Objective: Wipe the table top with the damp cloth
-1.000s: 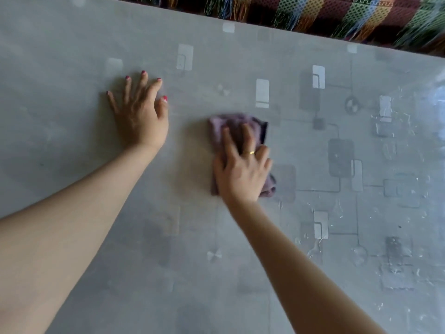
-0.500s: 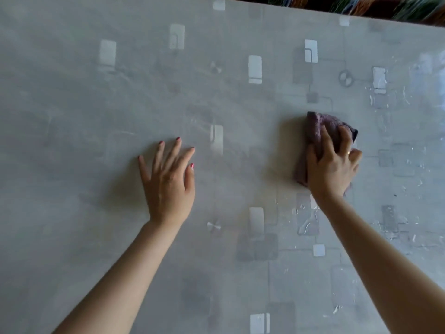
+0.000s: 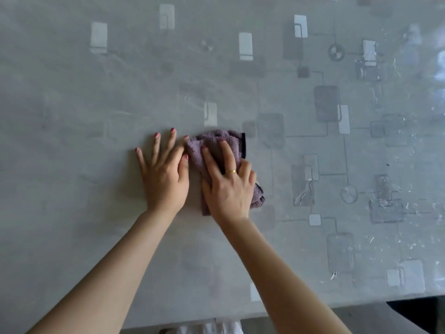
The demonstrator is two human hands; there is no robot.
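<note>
Purple cloth point(image 3: 216, 150) mid-frame: soft, light, bunches easily; press flat from top. Right hand point(image 3: 228, 186) spread, pressing it; left hand point(image 3: 163, 174) splayed flat on table top point(image 3: 72, 141).

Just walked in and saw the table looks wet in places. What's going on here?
A person is wiping the table top. The right hand presses a purple cloth flat against the surface, fingers spread over it. The left hand rests open on the table right beside the cloth, bracing. Water streaks and droplets show to the right of the cloth.
</note>
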